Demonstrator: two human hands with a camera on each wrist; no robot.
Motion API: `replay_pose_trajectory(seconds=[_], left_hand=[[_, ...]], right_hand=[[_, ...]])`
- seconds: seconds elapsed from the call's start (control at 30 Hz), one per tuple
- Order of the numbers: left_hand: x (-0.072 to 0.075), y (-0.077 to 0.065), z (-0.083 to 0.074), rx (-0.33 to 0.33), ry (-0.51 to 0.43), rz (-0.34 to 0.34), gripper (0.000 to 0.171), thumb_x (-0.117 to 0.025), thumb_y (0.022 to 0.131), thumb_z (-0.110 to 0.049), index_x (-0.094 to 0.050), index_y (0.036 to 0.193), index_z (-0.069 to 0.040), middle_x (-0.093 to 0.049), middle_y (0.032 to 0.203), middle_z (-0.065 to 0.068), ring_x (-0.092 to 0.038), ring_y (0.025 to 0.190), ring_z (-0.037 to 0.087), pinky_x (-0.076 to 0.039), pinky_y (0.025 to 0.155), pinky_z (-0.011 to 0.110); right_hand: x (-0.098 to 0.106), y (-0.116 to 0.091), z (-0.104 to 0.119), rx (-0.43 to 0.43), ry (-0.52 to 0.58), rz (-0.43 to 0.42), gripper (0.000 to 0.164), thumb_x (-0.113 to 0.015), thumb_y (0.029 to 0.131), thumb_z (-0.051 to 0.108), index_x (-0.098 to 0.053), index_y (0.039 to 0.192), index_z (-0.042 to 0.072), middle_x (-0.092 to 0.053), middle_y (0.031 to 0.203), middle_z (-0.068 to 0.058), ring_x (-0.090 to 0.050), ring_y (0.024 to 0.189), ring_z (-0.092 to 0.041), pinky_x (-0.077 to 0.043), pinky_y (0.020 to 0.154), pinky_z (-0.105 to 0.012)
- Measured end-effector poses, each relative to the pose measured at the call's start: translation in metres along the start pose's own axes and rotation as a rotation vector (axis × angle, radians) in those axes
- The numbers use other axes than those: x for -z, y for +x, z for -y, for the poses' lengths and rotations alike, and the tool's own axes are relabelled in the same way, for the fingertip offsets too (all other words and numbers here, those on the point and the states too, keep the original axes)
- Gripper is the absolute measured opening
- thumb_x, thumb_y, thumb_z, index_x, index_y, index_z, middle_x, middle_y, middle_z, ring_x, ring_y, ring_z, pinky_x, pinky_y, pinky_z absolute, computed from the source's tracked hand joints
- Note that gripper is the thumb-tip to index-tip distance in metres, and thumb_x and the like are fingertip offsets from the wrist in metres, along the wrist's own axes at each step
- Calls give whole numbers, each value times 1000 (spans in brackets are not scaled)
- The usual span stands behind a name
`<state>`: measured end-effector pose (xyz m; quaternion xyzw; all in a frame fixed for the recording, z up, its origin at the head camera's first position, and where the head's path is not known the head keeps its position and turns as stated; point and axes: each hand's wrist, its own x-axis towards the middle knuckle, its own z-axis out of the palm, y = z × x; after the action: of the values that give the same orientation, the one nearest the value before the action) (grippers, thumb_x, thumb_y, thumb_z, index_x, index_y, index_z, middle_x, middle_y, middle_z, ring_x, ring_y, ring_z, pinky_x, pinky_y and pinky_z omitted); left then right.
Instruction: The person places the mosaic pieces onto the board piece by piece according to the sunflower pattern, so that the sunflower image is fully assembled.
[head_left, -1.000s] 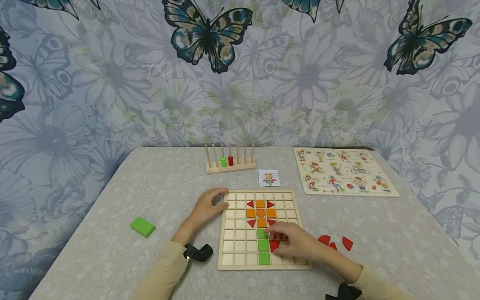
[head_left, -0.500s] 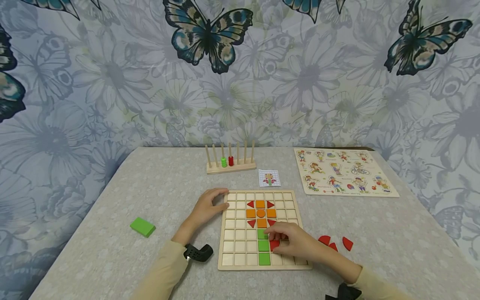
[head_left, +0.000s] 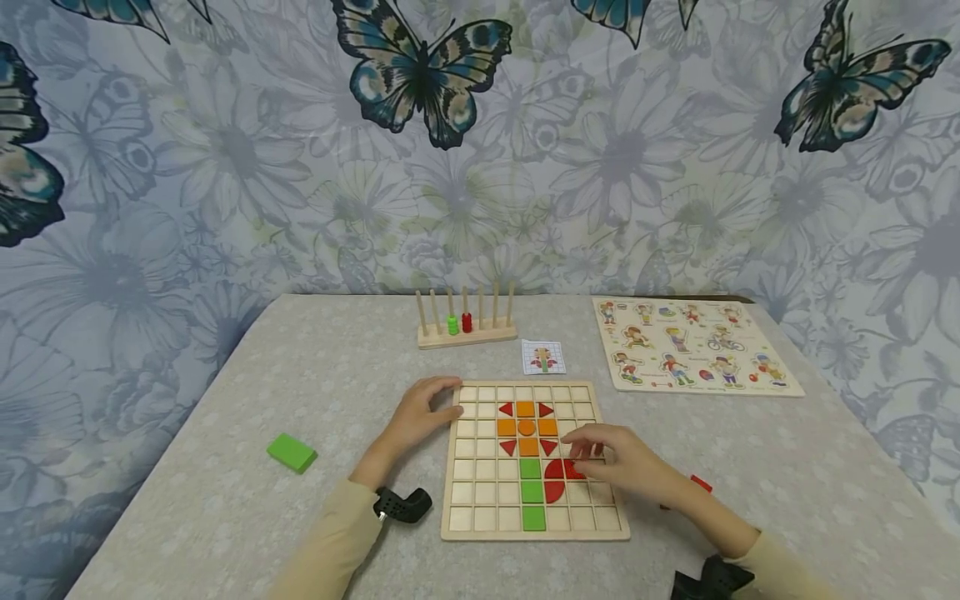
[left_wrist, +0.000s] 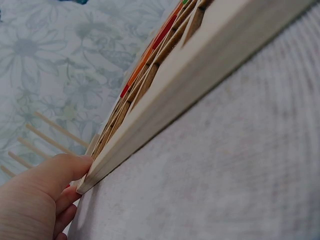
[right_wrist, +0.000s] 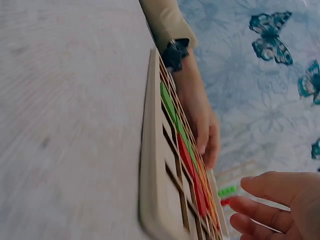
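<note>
In the head view, my left hand [head_left: 420, 417] grips the far left corner of a wooden grid board [head_left: 483, 534], its thumb on the side edge. My right hand [head_left: 618, 457] is over the board's right side, fingers loosely bent and apart. By its thumb lies a red quarter-circle tile [head_left: 573, 471], partly hidden; whether they touch I cannot tell. Two more red quarter-circle tiles [head_left: 554, 492] sit left of it, beside a column of green square tiles [head_left: 532, 492]. Orange tiles [head_left: 528, 447] and red triangles form a flower shape above. In the right wrist view, the right hand [right_wrist: 280, 205] holds nothing.
A green block [head_left: 292, 452] lies left of the board. Behind stand a peg rack [head_left: 468, 335] with green and red beads and a pattern card [head_left: 543, 357]. A picture puzzle board [head_left: 697, 350] lies back right. Red pieces [head_left: 701, 483] show beside my right forearm.
My right hand has lifted off the red tile near the green column and shifted right and away from me, uncovering the red tiles. The left hand keeps its hold on the corner.
</note>
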<state>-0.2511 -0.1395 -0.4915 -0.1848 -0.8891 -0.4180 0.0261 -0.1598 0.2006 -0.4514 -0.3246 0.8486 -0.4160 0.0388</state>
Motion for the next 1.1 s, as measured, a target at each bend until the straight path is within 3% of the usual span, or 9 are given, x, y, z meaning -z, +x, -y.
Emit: replay_pose_trajectory(seconds=[0.1,0.23,0.33,0.43,0.6,0.73,0.93,1.1], left_hand=[[0,-1,0,-2,-2,-3,47,-71,84,-28,-60,128,-14,-58,135,6,-47,129,29,-37,109,49],[0,0,0,-23,8,-8,47,-71,84,-26,-60,128,-13,-58,134,7,-48,128,29,-37,109,50],[0,1,0,-31,15,-10,47,-71,84,-26,-60,128,-13,-58,134,8,-48,128,30,-37,109,50],[0,1,0,-29,9,-11,47,-71,84,-25,-60,127,-12,-59,134,8,-48,128,30,-35,110,51],[-1,3,1,-11,8,-9,47,-72,84,-26,-60,127,-13,-59,134,7,-47,129,29,-35,111,50],[0,2,2,4,9,-6,47,-72,84,-28,-60,127,-14,-59,134,7,-47,130,29,-35,111,50],[0,1,2,11,5,1,47,-71,84,-28,-60,127,-14,-59,134,6,-46,130,29,-35,110,50],[0,2,1,6,-3,3,47,-71,84,-27,-60,127,-13,-59,134,7,-46,130,29,-36,109,50]], right_hand=[[10,-15,-11,-32,-11,-78,26,-65,89,13,-64,114,4,-68,91,-1,-57,80,-1,-50,70,-23],[24,-42,-27,-136,-3,-167,29,-68,87,12,-64,115,4,-70,95,-5,-59,83,-2,-50,72,-21],[37,-58,-38,-187,7,-162,33,-70,86,14,-63,116,4,-70,100,-8,-59,87,-5,-50,75,-21],[48,-67,-44,-203,9,-80,38,-73,83,17,-62,117,5,-69,99,-5,-58,86,-6,-48,73,-21],[51,-70,-49,-197,30,7,42,-76,79,16,-62,116,2,-65,92,0,-54,79,-3,-47,66,-20],[43,-67,-51,-163,50,-45,39,-75,80,11,-62,115,0,-65,91,-4,-56,79,-4,-50,68,-19],[33,-64,-52,-123,-30,-160,36,-76,80,12,-64,113,5,-69,103,-7,-61,92,1,-52,80,-18],[33,-65,-52,-110,-39,-185,37,-76,78,9,-64,112,3,-69,100,-8,-59,87,1,-51,76,-18]])
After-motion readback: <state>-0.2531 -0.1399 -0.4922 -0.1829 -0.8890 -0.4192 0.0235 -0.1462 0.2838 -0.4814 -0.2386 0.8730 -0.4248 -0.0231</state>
